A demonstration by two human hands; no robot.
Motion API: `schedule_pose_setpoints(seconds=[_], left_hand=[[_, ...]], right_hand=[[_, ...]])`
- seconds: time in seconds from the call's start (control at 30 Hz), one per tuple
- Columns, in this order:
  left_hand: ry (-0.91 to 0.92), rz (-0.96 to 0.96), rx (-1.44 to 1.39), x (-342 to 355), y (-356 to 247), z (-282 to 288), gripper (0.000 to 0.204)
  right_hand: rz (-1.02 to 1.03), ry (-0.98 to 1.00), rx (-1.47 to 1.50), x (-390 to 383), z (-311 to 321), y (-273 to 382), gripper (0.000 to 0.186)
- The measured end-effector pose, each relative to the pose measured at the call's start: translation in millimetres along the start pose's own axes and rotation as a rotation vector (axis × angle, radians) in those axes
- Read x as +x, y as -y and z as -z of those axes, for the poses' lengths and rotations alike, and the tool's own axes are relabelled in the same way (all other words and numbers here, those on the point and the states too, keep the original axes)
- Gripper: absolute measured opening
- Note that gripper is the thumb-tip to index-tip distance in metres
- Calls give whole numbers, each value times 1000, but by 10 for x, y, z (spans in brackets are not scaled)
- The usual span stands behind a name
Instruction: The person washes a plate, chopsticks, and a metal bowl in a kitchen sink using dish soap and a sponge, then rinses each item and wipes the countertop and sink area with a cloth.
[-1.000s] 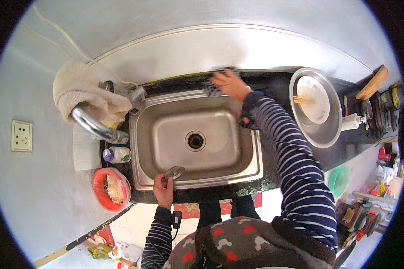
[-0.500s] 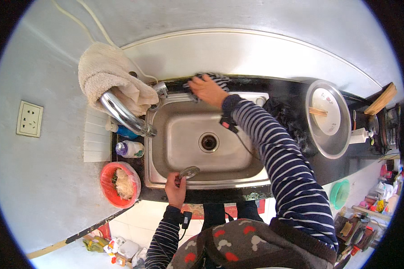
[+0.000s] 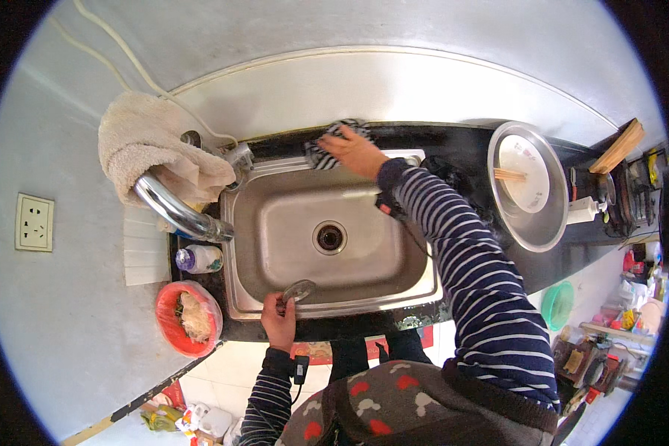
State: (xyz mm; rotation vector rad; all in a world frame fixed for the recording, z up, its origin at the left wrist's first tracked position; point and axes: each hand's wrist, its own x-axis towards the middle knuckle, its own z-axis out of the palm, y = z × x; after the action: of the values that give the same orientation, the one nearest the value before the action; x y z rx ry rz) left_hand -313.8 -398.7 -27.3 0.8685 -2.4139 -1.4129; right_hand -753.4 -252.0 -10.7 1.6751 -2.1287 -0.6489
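My right hand (image 3: 354,152) presses a black-and-white striped cloth (image 3: 323,157) against the back edge of the sink and the dark counter behind it. The fingers are bent over the cloth. Over the sink's front rim, my left hand (image 3: 278,322) pinches a small round disc (image 3: 299,291) with a shiny rim, tilted; it resembles a sink strainer, but its exact kind is unclear. Between my hands lies the steel sink (image 3: 275,223), whose dark round drain (image 3: 329,237) sits in the middle of the basin.
At the left, a chrome faucet (image 3: 178,208) wrapped in a beige towel (image 3: 137,141) reaches toward the basin. A purple-capped bottle (image 3: 201,259) and a lined red bin (image 3: 167,327) stand below it. A steel basin (image 3: 502,212) holding a white bowl (image 3: 524,193) and chopsticks is at the right.
The view has shifted slightly, moving the sink left in the picture. My right hand stays on the cloth at the sink's back edge, and my left hand still holds the disc over the front rim.
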Motion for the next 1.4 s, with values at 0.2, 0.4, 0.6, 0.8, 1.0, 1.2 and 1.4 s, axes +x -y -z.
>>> schedule_pose_setpoints(seconds=[0.2, 0.4, 0.6, 0.8, 1.0, 1.2, 1.4], left_hand=[[-28, -9, -38, -3, 35, -12, 17], [-6, 7, -36, 7, -38, -3, 16], [0, -35, 14, 25, -21, 8, 18], [11, -43, -14, 5, 77, -7, 20], [18, -23, -8, 1, 59, -6, 17], [-1, -60, -171, -40, -66, 24, 15], [163, -59, -211, 36, -385, -103, 20]], right_hand=[[-199, 232, 97, -1261, -175, -403, 32], [-69, -47, 181, -741, -73, -354, 33], [57, -219, 115, 696, 269, 158, 27], [-104, -174, 177, -125, -94, -51, 31], [-351, 103, 185, -1247, -180, -417, 31], [-433, -55, 540, -584, 60, -45, 27], [-460, -455, 839, -412, 950, 534, 44]])
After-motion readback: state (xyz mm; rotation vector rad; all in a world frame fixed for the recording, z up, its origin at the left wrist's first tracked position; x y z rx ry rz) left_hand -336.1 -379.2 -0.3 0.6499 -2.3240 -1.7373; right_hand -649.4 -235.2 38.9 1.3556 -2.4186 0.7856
